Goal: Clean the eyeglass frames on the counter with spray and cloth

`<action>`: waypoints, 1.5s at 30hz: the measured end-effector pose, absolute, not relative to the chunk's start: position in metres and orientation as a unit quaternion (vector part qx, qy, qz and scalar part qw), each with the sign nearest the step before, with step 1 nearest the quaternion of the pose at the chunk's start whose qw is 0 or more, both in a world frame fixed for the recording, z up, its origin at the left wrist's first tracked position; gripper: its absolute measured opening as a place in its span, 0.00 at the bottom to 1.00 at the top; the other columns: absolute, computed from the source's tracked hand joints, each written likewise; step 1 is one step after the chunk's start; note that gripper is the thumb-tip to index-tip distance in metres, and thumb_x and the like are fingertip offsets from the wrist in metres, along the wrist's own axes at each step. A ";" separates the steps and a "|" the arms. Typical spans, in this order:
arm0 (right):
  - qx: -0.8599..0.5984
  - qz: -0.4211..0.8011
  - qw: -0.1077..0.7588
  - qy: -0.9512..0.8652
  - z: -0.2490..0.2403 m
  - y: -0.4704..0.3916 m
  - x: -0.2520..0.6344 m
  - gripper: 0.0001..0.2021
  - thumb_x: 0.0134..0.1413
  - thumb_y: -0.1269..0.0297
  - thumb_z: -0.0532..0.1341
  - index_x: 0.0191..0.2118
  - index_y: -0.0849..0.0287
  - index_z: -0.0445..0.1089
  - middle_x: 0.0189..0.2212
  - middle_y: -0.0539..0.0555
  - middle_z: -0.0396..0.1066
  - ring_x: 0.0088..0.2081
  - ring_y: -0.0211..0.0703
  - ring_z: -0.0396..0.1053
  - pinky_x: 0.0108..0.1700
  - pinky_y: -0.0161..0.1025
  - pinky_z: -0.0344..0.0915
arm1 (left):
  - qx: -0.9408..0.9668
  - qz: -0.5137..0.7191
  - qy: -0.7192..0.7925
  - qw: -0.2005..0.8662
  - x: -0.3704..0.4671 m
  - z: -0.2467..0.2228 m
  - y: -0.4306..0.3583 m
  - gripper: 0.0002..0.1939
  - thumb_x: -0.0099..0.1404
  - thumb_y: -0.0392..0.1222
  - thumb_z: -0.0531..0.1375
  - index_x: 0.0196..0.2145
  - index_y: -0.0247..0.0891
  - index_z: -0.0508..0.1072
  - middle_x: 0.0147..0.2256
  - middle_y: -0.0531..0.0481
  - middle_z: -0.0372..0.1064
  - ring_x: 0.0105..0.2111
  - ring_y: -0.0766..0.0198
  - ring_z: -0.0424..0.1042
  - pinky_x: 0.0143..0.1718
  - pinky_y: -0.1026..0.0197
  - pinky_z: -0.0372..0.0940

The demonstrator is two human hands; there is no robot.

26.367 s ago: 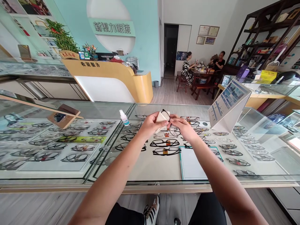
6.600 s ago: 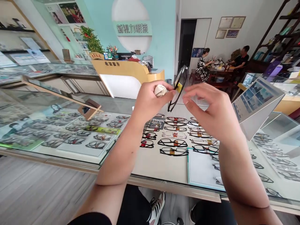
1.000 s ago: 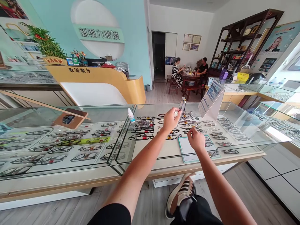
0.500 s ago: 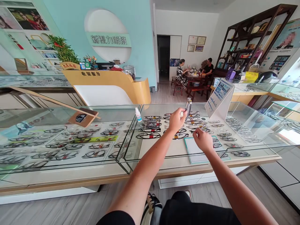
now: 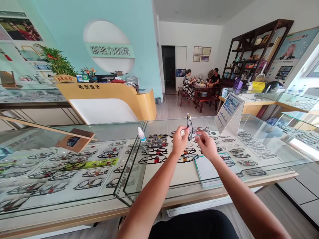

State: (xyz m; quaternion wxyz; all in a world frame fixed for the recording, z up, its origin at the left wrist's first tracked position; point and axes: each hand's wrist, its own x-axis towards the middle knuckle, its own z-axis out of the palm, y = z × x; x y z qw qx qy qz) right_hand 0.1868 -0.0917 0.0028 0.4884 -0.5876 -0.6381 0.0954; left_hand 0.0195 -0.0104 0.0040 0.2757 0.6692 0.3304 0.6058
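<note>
My left hand (image 5: 179, 141) is closed on a pair of glasses (image 5: 190, 127), held on edge above the glass display case (image 5: 171, 181). A small white bit shows at its fingers; I cannot make out what it is. My right hand (image 5: 206, 145) is close on the right side of the glasses, its thumb and forefinger a little apart. Whether its fingertips touch the frame is unclear. Below both hands, several eyeglass frames (image 5: 155, 151) lie in rows inside the case. A white sheet with a teal border (image 5: 208, 174) lies below my right hand.
A small white bottle with a blue label (image 5: 141, 134) stands on the glass left of my hands. A folded display card (image 5: 229, 114) stands to the right. Further left is a wooden stand (image 5: 76, 141). Two people sit at a dark wooden table (image 5: 199, 87) at the back.
The view has shifted, and things appear lower. My right hand has moved from its place apart, in a loose fist, to beside the glasses. My left hand still holds them.
</note>
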 end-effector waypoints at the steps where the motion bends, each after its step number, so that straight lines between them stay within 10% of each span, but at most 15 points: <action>1: -0.569 0.103 0.495 -0.649 0.013 -0.080 0.183 0.21 0.72 0.44 0.58 0.52 0.55 0.78 0.23 0.43 0.63 0.26 0.42 0.62 0.35 0.38 0.58 | 0.663 0.609 0.332 0.282 0.018 0.005 -0.009 0.22 0.79 0.65 0.62 0.45 0.42 0.78 0.41 0.45 0.86 0.36 0.59 0.80 0.41 0.58 0.71; 10: -0.479 0.165 0.520 -0.688 0.052 -0.025 0.164 0.17 0.70 0.47 0.61 0.39 0.54 0.77 0.21 0.43 0.56 0.25 0.40 0.55 0.33 0.39 0.55 | 0.697 0.587 0.341 0.233 -0.026 0.050 0.018 0.25 0.75 0.67 0.66 0.43 0.41 0.83 0.32 0.50 0.81 0.31 0.61 0.74 0.35 0.60 0.67; 17: -0.554 0.068 0.565 -0.608 0.074 -0.006 0.162 0.15 0.76 0.51 0.57 0.50 0.55 0.75 0.30 0.51 0.81 0.26 0.42 0.67 0.37 0.39 0.62 | 0.696 0.585 0.374 0.181 -0.075 0.042 0.028 0.20 0.75 0.62 0.65 0.43 0.42 0.84 0.37 0.46 0.85 0.36 0.57 0.79 0.40 0.57 0.70; 22: -0.534 0.018 0.600 -0.595 0.063 -0.016 0.155 0.12 0.77 0.52 0.56 0.50 0.54 0.71 0.59 0.65 0.84 0.38 0.46 0.79 0.39 0.41 0.69 | 0.697 0.567 0.387 0.209 -0.082 0.024 0.029 0.21 0.75 0.63 0.65 0.42 0.41 0.84 0.37 0.46 0.85 0.34 0.58 0.77 0.38 0.58 0.68; 26: -0.488 -0.077 0.572 -0.655 0.049 -0.032 0.137 0.11 0.76 0.55 0.58 0.44 0.53 0.74 0.52 0.66 0.83 0.55 0.58 0.80 0.52 0.49 0.74 | 0.663 0.591 0.404 0.217 -0.079 0.026 0.024 0.24 0.75 0.66 0.64 0.42 0.42 0.85 0.34 0.49 0.82 0.32 0.60 0.73 0.37 0.59 0.66; 32: -0.487 0.075 0.538 -0.684 0.032 -0.027 0.111 0.18 0.76 0.49 0.61 0.58 0.55 0.76 0.48 0.57 0.84 0.34 0.44 0.77 0.40 0.42 0.72 | 0.700 0.564 0.381 0.219 -0.068 0.030 0.005 0.24 0.73 0.67 0.66 0.40 0.42 0.84 0.31 0.50 0.80 0.30 0.61 0.73 0.35 0.59 0.65; 45: -0.522 0.077 0.588 -0.613 0.013 -0.010 0.116 0.39 0.62 0.68 0.60 0.78 0.54 0.54 0.68 0.68 0.70 0.54 0.54 0.76 0.51 0.50 0.78 | 0.643 0.609 0.399 0.238 -0.066 0.025 0.001 0.25 0.73 0.68 0.66 0.40 0.42 0.85 0.36 0.47 0.86 0.33 0.59 0.76 0.36 0.59 0.69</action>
